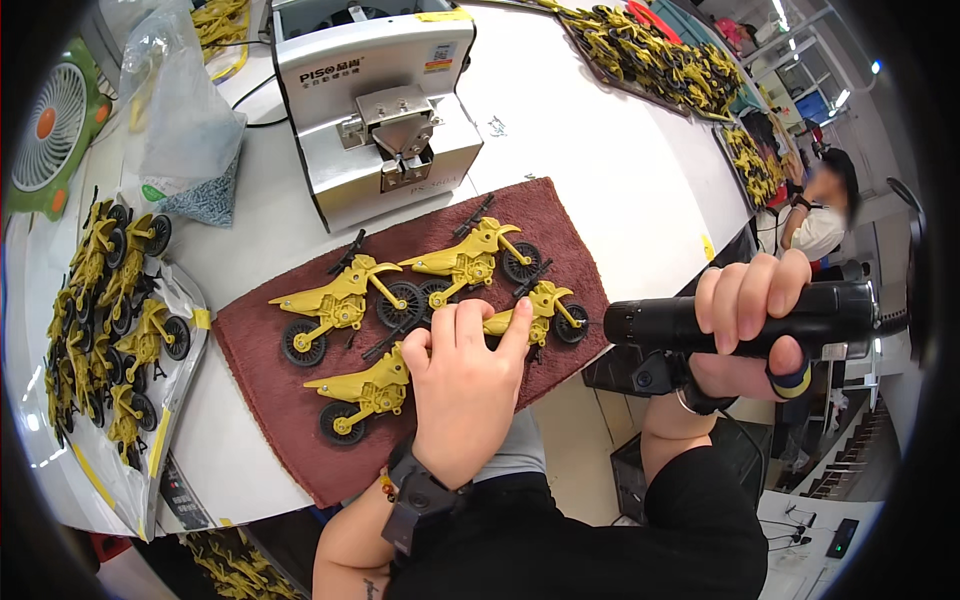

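My right hand (pixel 752 300) is wrapped around a black cylindrical electric screwdriver (pixel 655 322), held level with its tip pointing left. That tip is close to the front wheel of a yellow toy motorcycle (pixel 543 308); whether they touch I cannot tell. My left hand (pixel 468 375) holds this toy down on the maroon cloth mat (pixel 290 400), its fingers covering the rear end. Other yellow toy motorcycles with black wheels lie around my left hand: one upper left (pixel 335 298), one above (pixel 465 258), and one lower left (pixel 365 388), partly under the hand.
Behind the mat stands a silver-grey screw feeder (pixel 385 120). A clear bag of small screws (pixel 195 180) and a green fan (pixel 55 130) are left. Piled toy motorcycles fill a left tray (pixel 180 400) and far-right trays (pixel 650 60). A co-worker (pixel 825 205) sits at right.
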